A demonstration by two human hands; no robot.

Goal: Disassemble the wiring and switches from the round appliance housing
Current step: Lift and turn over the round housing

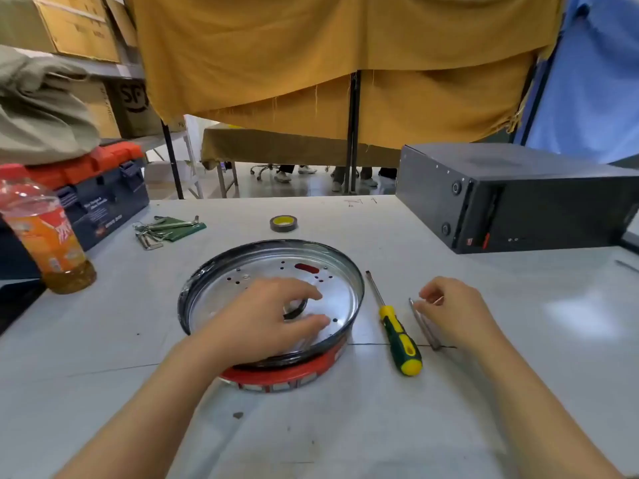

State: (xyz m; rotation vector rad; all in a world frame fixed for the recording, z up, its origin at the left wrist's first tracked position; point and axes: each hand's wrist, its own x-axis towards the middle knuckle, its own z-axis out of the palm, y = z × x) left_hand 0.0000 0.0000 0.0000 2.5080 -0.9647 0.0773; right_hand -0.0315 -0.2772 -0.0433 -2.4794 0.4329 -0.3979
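Note:
The round appliance housing (269, 257) lies open side up in the middle of the table: a shiny metal pan with a black rim and a red base. My left hand (262, 316) reaches inside it, fingers curled round a small black ring-shaped part (296, 310) on the pan floor. A red slot and several small holes show at the far side of the pan. To the right, my right hand (449, 312) pinches the upper end of metal tweezers (423, 324) that lie on the table.
A yellow-and-green screwdriver (397, 335) lies between the housing and the tweezers. A tape roll (283, 223) and hex keys (162, 229) sit behind the housing. An orange drink bottle (45, 236) and toolbox (103, 195) stand at left, a black computer case (511, 198) at right.

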